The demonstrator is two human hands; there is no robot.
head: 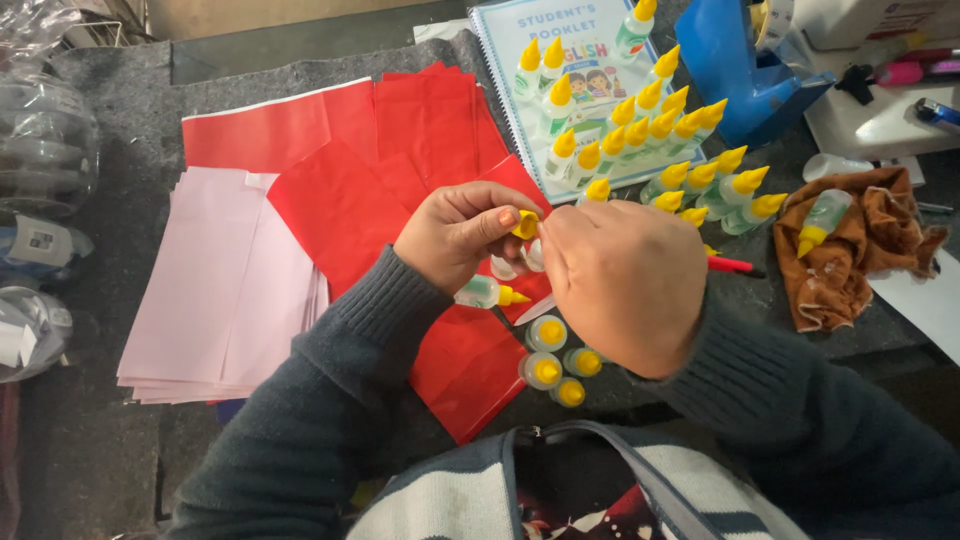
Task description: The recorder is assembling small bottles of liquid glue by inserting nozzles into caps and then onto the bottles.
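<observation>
My left hand (pixel 458 232) pinches a yellow cone cap (pixel 526 224) between thumb and fingers. My right hand (pixel 625 283) is closed just to its right, its back toward the camera, and hides what it holds; the top of a small clear bottle (pixel 534 256) shows between the hands. A small glue bottle (pixel 487 293) with a yellow tip lies on its side below my left hand. Several upright glue bottles (pixel 556 362) stand in a cluster beneath my hands on red paper sheets (pixel 400 160).
Many yellow-capped glue bottles (pixel 640 140) stand on a spiral booklet (pixel 575 60) farther back. Pink paper sheets (pixel 215 290) lie at left. A brown cloth (pixel 850 250) holds one bottle at right. A blue plastic object (pixel 735 70) and a red pen (pixel 735 265) are nearby.
</observation>
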